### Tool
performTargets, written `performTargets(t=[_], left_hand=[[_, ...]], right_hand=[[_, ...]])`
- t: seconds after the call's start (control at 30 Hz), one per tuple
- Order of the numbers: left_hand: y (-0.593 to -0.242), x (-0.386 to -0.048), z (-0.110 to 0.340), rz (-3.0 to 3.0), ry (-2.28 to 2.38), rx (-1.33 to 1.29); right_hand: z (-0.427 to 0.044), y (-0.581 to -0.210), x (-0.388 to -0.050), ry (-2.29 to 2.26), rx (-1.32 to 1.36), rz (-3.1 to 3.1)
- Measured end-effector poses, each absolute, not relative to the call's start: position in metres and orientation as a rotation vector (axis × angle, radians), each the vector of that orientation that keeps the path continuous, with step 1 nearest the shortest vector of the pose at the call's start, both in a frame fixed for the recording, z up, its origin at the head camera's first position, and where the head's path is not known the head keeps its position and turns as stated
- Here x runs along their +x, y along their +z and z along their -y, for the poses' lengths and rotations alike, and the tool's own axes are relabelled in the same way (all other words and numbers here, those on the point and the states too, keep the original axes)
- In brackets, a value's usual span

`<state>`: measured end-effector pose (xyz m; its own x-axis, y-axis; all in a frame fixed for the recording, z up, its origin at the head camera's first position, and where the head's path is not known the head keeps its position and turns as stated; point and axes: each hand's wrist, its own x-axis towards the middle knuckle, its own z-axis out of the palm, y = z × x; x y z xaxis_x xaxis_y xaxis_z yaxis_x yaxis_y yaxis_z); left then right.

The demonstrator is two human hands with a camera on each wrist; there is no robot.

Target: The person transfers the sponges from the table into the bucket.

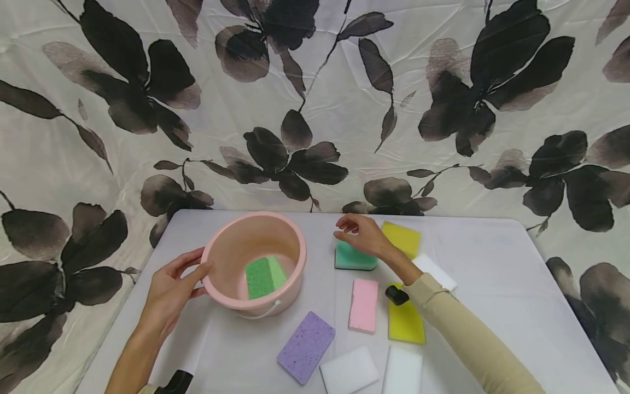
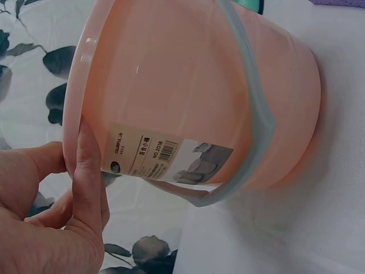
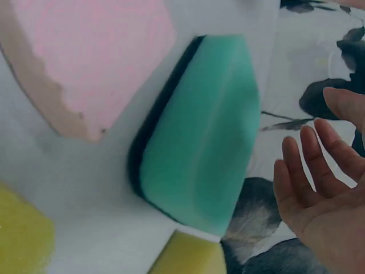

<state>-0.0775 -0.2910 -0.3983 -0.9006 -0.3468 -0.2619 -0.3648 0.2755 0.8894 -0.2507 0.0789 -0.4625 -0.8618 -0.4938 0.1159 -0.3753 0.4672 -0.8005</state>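
A pink bucket (image 1: 293, 288) stands on the table's left side, and my left hand (image 1: 169, 284) pinches its rim. Thumb and fingers lie on either side of that rim in the left wrist view, where the bucket's label (image 2: 165, 154) shows. Inside the bucket are a green sponge (image 1: 258, 278) and a lighter green piece (image 1: 277, 272) beside it. Above the teal sponge (image 1: 353, 257) my right hand (image 1: 363, 234) hovers with loosely bent fingers and nothing in them. The right wrist view shows that teal sponge (image 3: 199, 137) with its dark underside, apart from the hand.
Around the right arm lie a pink sponge (image 1: 363, 305), yellow sponges (image 1: 401, 238) and a partly covered white one (image 1: 435, 271). Nearer are a purple sponge (image 1: 306, 347) and white sponges (image 1: 350, 371). A floral cloth (image 1: 315, 109) hangs behind the table.
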Motion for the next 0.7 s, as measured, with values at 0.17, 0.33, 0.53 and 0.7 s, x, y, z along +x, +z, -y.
performTargets(t=[0.17,0.33,0.53,0.7], left_hand=[[-0.397,-0.077,0.290,-2.497,1.750,-0.707],[-0.397,-0.077,0.289,-2.496,1.746,-0.716],[-0.397,-0.077,0.289,-2.510,1.749,-0.702],[-0.397,-0.077,0.290,-2.500,1.752,-0.709]], right_hand=[[-0.085,-0.472,-0.254,-1.327,-0.735,-2.561],[-0.090,-0.479,-0.257,-1.203,-0.799,-2.564],[-0.095,-0.482,-0.258,-0.994,-0.856,-2.566],[-0.093,-0.481,-0.257,-0.961,-0.931,-2.545]])
